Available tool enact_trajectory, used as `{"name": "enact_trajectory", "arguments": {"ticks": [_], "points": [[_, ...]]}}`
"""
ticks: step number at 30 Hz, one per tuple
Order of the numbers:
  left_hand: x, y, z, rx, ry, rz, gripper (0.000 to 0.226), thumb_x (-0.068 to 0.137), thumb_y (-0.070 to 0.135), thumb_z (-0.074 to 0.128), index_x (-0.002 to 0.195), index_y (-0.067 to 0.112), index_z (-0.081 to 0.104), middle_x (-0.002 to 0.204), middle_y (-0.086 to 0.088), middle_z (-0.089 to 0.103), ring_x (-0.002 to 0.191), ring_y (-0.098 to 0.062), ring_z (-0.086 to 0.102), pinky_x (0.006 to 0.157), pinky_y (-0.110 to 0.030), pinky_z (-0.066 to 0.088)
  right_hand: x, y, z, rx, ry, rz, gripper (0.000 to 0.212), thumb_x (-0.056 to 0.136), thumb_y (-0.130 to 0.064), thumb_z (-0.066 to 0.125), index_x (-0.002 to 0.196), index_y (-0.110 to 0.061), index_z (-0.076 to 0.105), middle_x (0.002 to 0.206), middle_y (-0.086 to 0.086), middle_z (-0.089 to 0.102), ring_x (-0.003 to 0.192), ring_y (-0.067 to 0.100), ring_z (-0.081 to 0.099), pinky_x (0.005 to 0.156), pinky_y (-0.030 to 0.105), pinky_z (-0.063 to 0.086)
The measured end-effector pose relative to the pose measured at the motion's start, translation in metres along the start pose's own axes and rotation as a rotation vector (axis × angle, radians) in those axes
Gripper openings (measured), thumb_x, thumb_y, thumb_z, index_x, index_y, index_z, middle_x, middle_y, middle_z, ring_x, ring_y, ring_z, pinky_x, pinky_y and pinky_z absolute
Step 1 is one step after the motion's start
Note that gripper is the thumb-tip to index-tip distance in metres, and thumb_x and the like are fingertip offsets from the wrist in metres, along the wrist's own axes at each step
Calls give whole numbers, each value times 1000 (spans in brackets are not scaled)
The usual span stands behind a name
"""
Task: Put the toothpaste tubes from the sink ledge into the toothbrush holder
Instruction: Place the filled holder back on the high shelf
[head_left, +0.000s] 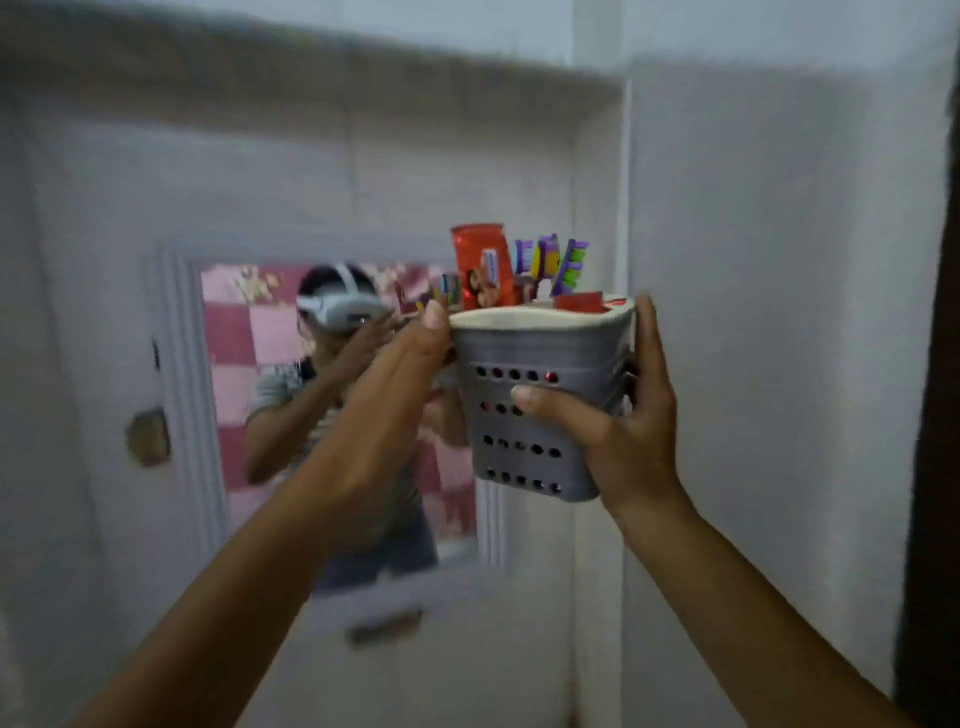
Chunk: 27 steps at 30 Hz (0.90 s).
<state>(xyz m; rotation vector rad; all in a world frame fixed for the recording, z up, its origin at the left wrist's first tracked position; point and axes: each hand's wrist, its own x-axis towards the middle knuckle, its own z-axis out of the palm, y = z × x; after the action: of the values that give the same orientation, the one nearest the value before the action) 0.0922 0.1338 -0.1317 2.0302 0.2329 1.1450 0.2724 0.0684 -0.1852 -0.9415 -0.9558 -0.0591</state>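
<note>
A grey perforated toothbrush holder (524, 457) with a white inner rim is held up in the air in front of the wall. My left hand (410, 364) grips its left rim, thumb on the edge. My right hand (618, 426) wraps around its right side and front. A red toothpaste tube (480, 265) stands upright inside, with another red tube end (579, 301) just above the rim. Purple and green toothbrushes (556, 262) stick out beside them. The sink ledge is out of view.
A white-framed mirror (332, 415) hangs on the left wall and reflects a person with a headset and pink tiles. A white pillar edge (597, 156) runs behind the holder. A dark door edge (935, 415) lies at far right.
</note>
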Motion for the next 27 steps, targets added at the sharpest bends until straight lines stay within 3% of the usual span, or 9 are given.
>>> {"name": "enact_trajectory", "arguments": {"ticks": [3, 7, 10, 12, 14, 20, 23, 27], "points": [[56, 55, -33, 213, 57, 217, 56, 89, 71, 32, 140, 50, 40, 149, 20, 44, 139, -3, 39, 113, -38, 36, 84, -78, 23, 88, 44, -131, 141, 40, -45, 97, 167, -40, 35, 146, -4, 69, 126, 15, 74, 103, 47, 65], [121, 101, -72, 1065, 297, 458, 74, 90, 67, 22, 152, 28, 26, 162, 4, 23, 150, -15, 21, 119, -42, 22, 175, -169, 47, 124, 74, -196, 152, 32, -42, 97, 168, -41, 31, 150, 0, 65, 125, 27, 74, 100, 53, 66], [165, 109, -90, 1404, 321, 436, 84, 87, 70, 11, 154, 20, 18, 165, -2, 13, 152, -22, 11, 122, -48, 15, 220, -218, 62, 59, 104, -234, 154, 35, -45, 94, 171, -42, 21, 144, -3, 51, 133, 27, 64, 109, 48, 60], [189, 109, -97, 1524, 288, 359, 87, 86, 70, 12, 155, 17, 10, 165, -4, 6, 153, -23, 5, 124, -48, 12, 245, -234, 74, -19, 128, -229, 141, 57, -41, 97, 172, -43, 15, 133, 1, 40, 139, 31, 55, 115, 49, 54], [204, 105, -103, 1575, 231, 295, 87, 89, 70, 17, 156, 17, 2, 165, -4, -2, 153, -22, 0, 124, -47, 7, 266, -238, 88, -112, 175, -214, 133, 69, -38, 95, 172, -44, 11, 140, 8, 40, 140, 36, 50, 116, 55, 51], [213, 82, -107, 1493, 230, 316, 86, 93, 59, 36, 154, 21, -11, 164, -1, -14, 152, -19, -14, 125, -42, -4, 308, -200, 128, -364, 276, -172, 125, 74, -45, 94, 171, -41, 14, 157, 16, 39, 142, 43, 46, 120, 56, 42], [214, 82, -109, 1438, 209, 318, 86, 93, 55, 40, 154, 22, -11, 164, 1, -14, 151, -18, -16, 125, -42, -6, 321, -172, 140, -445, 331, -241, 116, 79, -50, 91, 170, -32, 23, 164, 19, 38, 152, 43, 41, 126, 58, 36], [215, 83, -112, 1433, 186, 314, 87, 93, 51, 44, 154, 22, -12, 164, 2, -15, 151, -17, -17, 124, -40, -7, 333, -151, 144, -620, 289, -344, 108, 96, -50, 79, 174, -20, 10, 181, 24, 11, 169, 39, 11, 138, 52, 13]]}}
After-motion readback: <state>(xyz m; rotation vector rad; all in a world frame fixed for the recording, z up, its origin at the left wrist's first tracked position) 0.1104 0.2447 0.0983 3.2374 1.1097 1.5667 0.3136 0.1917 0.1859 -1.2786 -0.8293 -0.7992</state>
